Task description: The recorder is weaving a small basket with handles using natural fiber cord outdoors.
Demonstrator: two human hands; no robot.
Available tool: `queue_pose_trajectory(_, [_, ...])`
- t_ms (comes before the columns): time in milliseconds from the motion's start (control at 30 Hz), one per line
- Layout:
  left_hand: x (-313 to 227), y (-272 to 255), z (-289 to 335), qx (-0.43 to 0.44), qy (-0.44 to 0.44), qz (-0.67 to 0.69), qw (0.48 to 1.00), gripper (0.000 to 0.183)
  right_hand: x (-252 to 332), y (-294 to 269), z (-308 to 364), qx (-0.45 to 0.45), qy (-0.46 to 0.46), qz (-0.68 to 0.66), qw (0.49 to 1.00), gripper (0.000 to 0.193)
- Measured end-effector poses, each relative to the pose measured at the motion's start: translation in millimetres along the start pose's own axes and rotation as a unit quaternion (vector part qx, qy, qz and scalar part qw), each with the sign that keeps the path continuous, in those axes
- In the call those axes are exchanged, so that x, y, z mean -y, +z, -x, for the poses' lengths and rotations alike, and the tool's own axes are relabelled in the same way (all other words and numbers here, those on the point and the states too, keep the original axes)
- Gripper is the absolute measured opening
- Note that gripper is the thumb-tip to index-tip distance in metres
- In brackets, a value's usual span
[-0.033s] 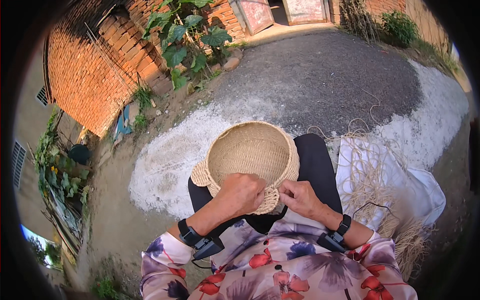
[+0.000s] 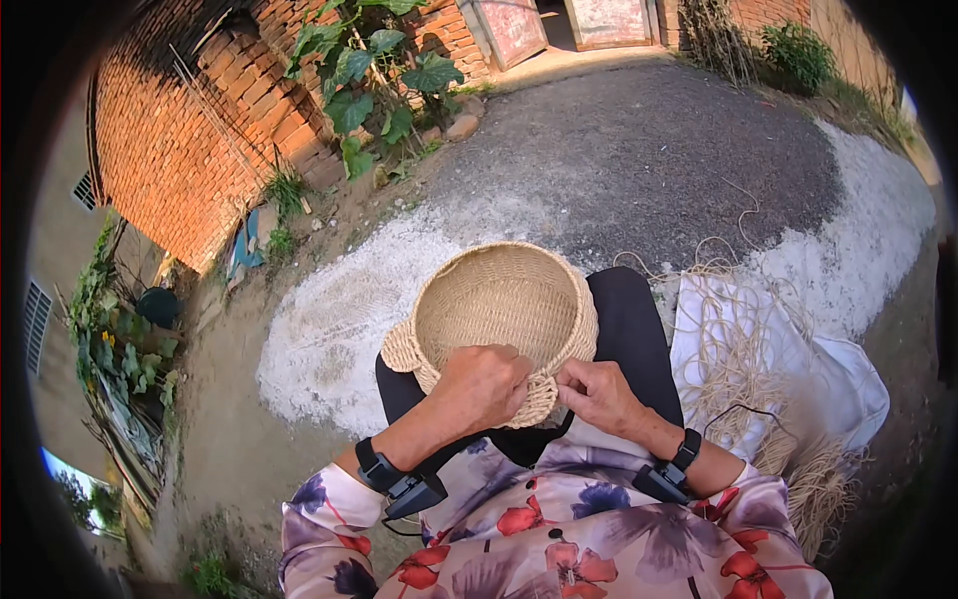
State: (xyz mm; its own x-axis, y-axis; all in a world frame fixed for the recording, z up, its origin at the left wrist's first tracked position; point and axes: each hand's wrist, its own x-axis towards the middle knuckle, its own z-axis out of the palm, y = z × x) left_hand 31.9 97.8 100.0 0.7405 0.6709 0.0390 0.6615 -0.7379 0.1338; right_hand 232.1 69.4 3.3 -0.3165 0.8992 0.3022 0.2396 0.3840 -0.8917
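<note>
A round woven basket [image 2: 496, 309] of pale straw-coloured cord rests on my lap, its opening facing up and away from me. At its near edge a small braided ear [image 2: 540, 401] sticks out, and a second ear [image 2: 400, 348] is on its left side. My left hand [image 2: 486, 384] is closed over the near rim, its fingertips against the left of the near ear. Pressed to the right of that same ear, my right hand [image 2: 600, 395] is closed in a pinch. Whether a strand of cord lies between its fingers is hidden.
To my right a white sack [image 2: 848, 384] lies under a tangle of loose cord [image 2: 733, 344]. Dark grit [image 2: 649, 150] and pale powdery ground [image 2: 329, 329] spread ahead. A brick wall [image 2: 170, 150] and leafy plants [image 2: 349, 100] stand farther off.
</note>
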Motion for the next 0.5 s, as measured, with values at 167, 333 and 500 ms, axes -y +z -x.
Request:
queue_pose_trajectory(167, [0.9,4.1,4.6,-0.058,0.036,0.026,0.997,0.01,0.2,-0.6,0.7,0.005,0.012,-0.009,1.0,0.009])
queue_pose_trajectory(333, [12.3,11.2,-10.3,0.016,-0.018,0.095,0.995,0.014,-0.7,0.9,-0.5,0.003,0.015,0.026,1.0,0.009])
queue_pose_trajectory(500, [15.4,16.5,-41.6,0.031,0.012,0.147,0.989,0.015,-1.0,1.8,-0.9,-0.002,-0.007,0.015,1.0,0.009])
